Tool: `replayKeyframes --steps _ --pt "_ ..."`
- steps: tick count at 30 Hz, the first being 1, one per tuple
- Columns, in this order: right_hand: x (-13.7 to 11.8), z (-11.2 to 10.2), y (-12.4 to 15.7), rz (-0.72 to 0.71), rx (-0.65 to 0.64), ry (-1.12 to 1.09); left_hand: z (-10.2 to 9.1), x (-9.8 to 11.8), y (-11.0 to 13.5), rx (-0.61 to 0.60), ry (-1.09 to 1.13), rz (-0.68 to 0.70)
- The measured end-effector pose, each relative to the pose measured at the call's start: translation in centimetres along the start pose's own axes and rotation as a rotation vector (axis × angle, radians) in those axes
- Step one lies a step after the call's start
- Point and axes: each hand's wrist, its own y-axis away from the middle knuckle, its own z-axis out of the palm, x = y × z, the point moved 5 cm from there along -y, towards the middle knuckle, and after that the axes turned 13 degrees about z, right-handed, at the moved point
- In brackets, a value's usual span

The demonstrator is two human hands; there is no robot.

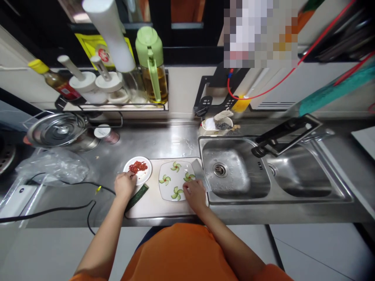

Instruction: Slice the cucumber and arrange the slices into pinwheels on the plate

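My left hand point(125, 185), its fingers drawn together, is at the near left rim of a small white plate point(145, 178) of chopped red pieces point(138, 167). Whether it grips the rim or a red piece I cannot tell. Over the right edge of a larger squarish white plate point(174, 180), my right hand point(195, 196) has its fingers pinched, their contents too small to make out. Several green cucumber-slice pinwheels point(175, 167) lie on that plate, some with red centres. A piece of cucumber point(138, 196) rests beside my left hand on the pale cutting board point(152, 208).
A broad blade point(202, 171) lies by the large plate's right side. Right of the board is a double sink point(237, 168) with a black faucet point(281, 136). Leftward are a cable point(70, 208), a plastic bag point(52, 166) and a lidded pot point(60, 130). Above stands an oil bottle point(150, 66).
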Motion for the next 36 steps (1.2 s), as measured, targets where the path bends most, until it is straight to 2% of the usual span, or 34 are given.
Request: replayKeyframes --steps 9,13,16,18,20,24,27,31,36 --pt "0.3 0.0 0.5 0.005 0.006 -0.014 -0.5 0.4 -0.3 -0.019 -0.093 0.016" --pt "0.4 -0.1 0.6 0.011 0.018 -0.008 -0.6 0.2 -0.2 -0.015 -0.004 0.007" --pt "0.5 0.0 0.6 0.024 0.01 0.007 -1.1 0.7 0.4 0.037 0.124 0.014" --pt "0.6 0.0 0.6 0.036 -0.005 0.023 -1.3 2.1 1.0 0.091 0.233 0.074" --pt "0.6 0.1 0.5 0.045 -0.019 0.036 -1.2 4.4 1.8 0.128 0.359 0.177" --pt "0.4 0.2 0.6 0.032 -0.046 0.031 0.2 10.5 3.8 0.076 0.6 0.445" --pt "0.2 0.5 0.7 0.008 -0.087 0.028 1.6 14.0 5.0 0.009 0.629 0.573" --pt "0.3 1.3 1.1 0.002 -0.151 0.051 2.8 16.0 5.9 -0.055 0.565 0.678" --pt "0.5 2.3 1.4 -0.005 -0.212 0.09 3.5 16.3 6.0 -0.027 0.459 0.702"
